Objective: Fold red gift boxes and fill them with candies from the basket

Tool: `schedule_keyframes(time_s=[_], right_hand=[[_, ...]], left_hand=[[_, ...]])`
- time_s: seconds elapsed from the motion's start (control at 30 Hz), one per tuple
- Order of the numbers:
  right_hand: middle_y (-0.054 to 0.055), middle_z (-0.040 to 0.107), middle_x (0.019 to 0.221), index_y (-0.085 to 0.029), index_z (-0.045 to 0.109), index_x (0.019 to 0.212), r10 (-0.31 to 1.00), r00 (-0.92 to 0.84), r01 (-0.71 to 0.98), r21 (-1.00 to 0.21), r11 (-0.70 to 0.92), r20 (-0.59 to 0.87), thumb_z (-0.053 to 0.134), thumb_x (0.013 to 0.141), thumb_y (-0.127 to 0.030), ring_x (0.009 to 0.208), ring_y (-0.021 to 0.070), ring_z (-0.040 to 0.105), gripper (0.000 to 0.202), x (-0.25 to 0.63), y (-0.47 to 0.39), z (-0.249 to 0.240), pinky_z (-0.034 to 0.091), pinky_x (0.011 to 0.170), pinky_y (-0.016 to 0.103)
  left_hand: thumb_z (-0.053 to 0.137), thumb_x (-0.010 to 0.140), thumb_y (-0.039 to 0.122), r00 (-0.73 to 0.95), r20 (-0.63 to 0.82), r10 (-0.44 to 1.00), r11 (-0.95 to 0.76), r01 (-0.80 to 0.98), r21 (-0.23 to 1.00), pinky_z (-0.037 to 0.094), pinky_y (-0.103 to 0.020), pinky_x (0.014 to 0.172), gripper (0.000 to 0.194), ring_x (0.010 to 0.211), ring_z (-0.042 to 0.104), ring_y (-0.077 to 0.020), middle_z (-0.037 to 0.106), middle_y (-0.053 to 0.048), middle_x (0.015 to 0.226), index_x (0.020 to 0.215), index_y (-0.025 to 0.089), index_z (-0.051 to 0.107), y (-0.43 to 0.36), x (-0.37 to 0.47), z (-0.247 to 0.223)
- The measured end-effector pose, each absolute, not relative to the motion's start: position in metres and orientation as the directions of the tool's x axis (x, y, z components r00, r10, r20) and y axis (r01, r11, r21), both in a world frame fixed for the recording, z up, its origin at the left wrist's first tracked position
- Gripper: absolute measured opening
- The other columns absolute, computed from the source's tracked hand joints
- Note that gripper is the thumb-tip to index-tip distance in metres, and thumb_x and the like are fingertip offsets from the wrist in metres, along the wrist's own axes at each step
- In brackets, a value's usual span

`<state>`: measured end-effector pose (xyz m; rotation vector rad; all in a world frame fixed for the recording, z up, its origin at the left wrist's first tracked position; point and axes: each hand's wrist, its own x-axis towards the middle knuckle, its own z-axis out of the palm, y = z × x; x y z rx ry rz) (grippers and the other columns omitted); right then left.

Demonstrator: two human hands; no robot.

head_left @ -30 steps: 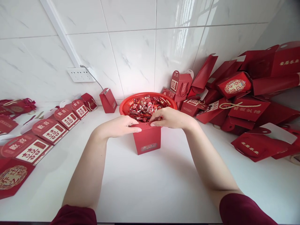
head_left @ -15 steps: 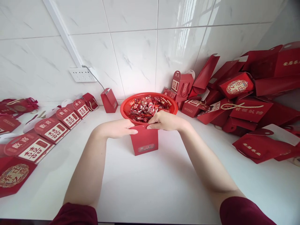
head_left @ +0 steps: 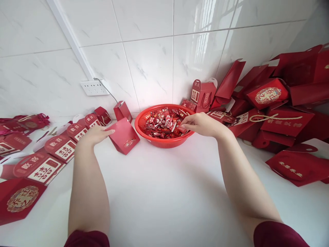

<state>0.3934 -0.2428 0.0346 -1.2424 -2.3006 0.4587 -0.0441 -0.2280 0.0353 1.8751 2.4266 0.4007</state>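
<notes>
My left hand grips the upper left edge of a red paper gift box, thumb over its front. The box tilts to one side, and a small clear window shows low on its front. My right hand hovers over the right side of a red plastic basket, its thumb and fingertips slightly apart at the wrapped candies. No candy can be made out between those fingers. Just behind the held box stands another red box, against the wall.
A row of red boxes with white labels lines the left side. Many red boxes are piled at the right, some with cord handles. A socket strip with a cable sits on the tiled wall. The tabletop is white.
The box has gone from in front of the basket to its left, carried by my left hand. My right hand has let go of the box and moved right, over the candies.
</notes>
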Motion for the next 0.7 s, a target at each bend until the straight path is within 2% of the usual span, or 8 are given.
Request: schedule_keyframes(time_s=[0.13, 0.23, 0.4, 0.6, 0.7], right_hand=[[-0.002, 0.076, 0.089, -0.024, 0.075, 0.093, 0.865, -0.442, 0.714, -0.491, 0.499, 0.236, 0.056, 0.088, -0.030, 0.077, 0.0174, 0.067, 0.021, 0.397, -0.242, 0.034, 0.049, 0.068, 0.026], [-0.001, 0.076, 0.090, -0.024, 0.074, 0.095, 0.864, -0.449, 0.702, -0.507, 0.499, 0.228, 0.055, 0.089, -0.031, 0.078, 0.0179, 0.068, 0.022, 0.396, -0.243, 0.035, 0.051, 0.071, 0.028], [0.001, 0.077, 0.095, -0.023, 0.075, 0.095, 0.854, -0.486, 0.680, -0.533, 0.503, 0.185, 0.056, 0.090, -0.032, 0.083, 0.0201, 0.069, 0.022, 0.394, -0.250, 0.041, 0.054, 0.076, 0.030], [0.001, 0.076, 0.101, -0.026, 0.073, 0.105, 0.843, -0.515, 0.643, -0.581, 0.499, 0.155, 0.055, 0.091, -0.031, 0.090, 0.0209, 0.070, 0.023, 0.398, -0.275, 0.058, 0.055, 0.081, 0.031], [0.001, 0.076, 0.100, -0.025, 0.072, 0.104, 0.838, -0.523, 0.639, -0.581, 0.504, 0.152, 0.055, 0.092, -0.030, 0.089, 0.0212, 0.071, 0.021, 0.401, -0.282, 0.064, 0.055, 0.080, 0.032]], left_hand=[[0.055, 0.085, 0.050, -0.332, 0.132, 0.934, 0.312, 0.938, 0.151, 0.051, -0.039, 0.076, 0.041, 0.092, 0.068, -0.0345, 0.073, -0.017, 0.096, 0.091, 0.014, 0.071, -0.186, -0.017, 0.028], [0.054, 0.084, 0.055, -0.375, 0.136, 0.917, 0.357, 0.923, 0.142, 0.051, -0.043, 0.075, 0.048, 0.094, 0.068, -0.0390, 0.072, -0.023, 0.099, 0.097, 0.012, 0.070, -0.150, 0.003, 0.020], [0.055, 0.084, 0.053, -0.426, 0.116, 0.897, 0.404, 0.898, 0.173, 0.052, -0.044, 0.069, 0.049, 0.087, 0.069, -0.0399, 0.072, -0.025, 0.087, 0.104, 0.011, 0.069, -0.094, 0.012, 0.019], [0.058, 0.081, 0.058, -0.466, 0.135, 0.874, 0.435, 0.876, 0.209, 0.052, -0.050, 0.074, 0.057, 0.098, 0.067, -0.0448, 0.070, -0.032, 0.099, 0.104, 0.006, 0.069, -0.056, 0.009, 0.021], [0.058, 0.084, 0.057, -0.464, 0.142, 0.874, 0.428, 0.875, 0.228, 0.051, -0.050, 0.079, 0.059, 0.105, 0.065, -0.0434, 0.068, -0.031, 0.106, 0.108, 0.005, 0.067, -0.048, 0.008, 0.020]])
